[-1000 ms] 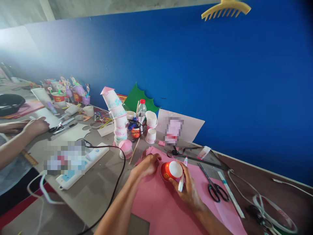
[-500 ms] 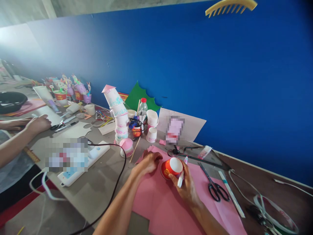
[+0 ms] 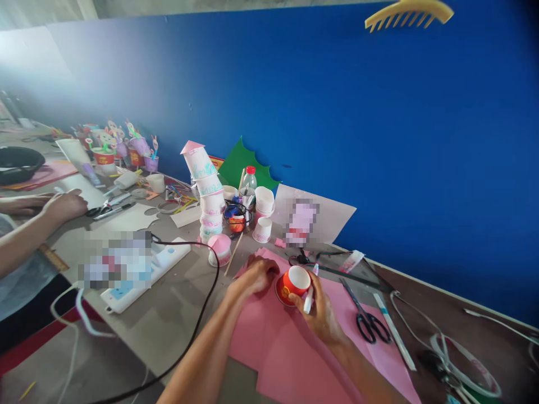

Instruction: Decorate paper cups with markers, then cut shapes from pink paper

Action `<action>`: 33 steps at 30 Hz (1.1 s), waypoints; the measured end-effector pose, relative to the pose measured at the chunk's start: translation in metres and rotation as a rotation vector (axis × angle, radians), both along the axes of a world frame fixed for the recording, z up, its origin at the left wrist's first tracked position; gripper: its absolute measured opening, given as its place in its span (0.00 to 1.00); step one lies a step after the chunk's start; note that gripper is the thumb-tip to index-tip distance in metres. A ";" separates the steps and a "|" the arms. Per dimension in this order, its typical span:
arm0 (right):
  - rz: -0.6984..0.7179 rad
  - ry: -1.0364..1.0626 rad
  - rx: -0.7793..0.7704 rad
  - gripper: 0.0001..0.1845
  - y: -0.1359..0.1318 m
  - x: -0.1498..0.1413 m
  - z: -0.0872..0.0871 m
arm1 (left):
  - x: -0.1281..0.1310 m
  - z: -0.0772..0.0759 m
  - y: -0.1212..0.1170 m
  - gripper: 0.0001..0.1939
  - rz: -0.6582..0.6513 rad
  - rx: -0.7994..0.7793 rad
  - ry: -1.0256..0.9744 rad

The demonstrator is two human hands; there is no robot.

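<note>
My right hand [image 3: 320, 314] is wrapped round a red paper cup [image 3: 293, 284] with a white round end facing up. A wider red round edge shows beneath the cup, on the pink paper [image 3: 290, 350]. Between the same hand's fingers is a white marker [image 3: 309, 297], slanting along the cup's right side. My left hand [image 3: 263, 274] rests on the paper just left of the cup, its fingers curled in; whatever they pinch, if anything, is hidden. Black-handled scissors [image 3: 370, 325] lie on the paper to the right.
A leaning tower of decorated paper cups [image 3: 210, 196] stands at the back, near a small pink-roofed cup [image 3: 219, 249]. White cups [image 3: 263, 229] are behind my hands. A black cable crosses from a power strip [image 3: 145, 275]. At far left are another person's hands [image 3: 67, 206].
The view has shifted slightly. Both hands, the cup and the marker stay in nearly the same place over the pink paper.
</note>
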State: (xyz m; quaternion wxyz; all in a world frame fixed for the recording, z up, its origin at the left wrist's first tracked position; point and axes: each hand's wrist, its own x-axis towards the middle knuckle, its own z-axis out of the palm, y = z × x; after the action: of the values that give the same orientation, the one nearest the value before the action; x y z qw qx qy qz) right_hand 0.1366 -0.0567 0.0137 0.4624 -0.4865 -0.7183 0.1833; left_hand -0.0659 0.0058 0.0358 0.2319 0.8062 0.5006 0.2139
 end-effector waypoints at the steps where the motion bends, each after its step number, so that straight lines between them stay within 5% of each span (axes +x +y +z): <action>1: 0.006 0.006 0.006 0.31 0.000 -0.001 0.001 | 0.000 0.000 0.000 0.14 0.001 0.002 -0.001; 33: -0.049 0.004 -0.007 0.29 0.003 -0.014 -0.002 | 0.000 -0.001 -0.001 0.14 0.012 0.008 -0.013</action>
State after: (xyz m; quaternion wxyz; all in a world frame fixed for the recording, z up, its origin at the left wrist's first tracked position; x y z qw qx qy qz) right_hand 0.1223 -0.0533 0.0117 0.4663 -0.5052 -0.7046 0.1756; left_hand -0.0660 0.0045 0.0352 0.2308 0.8027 0.5029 0.2225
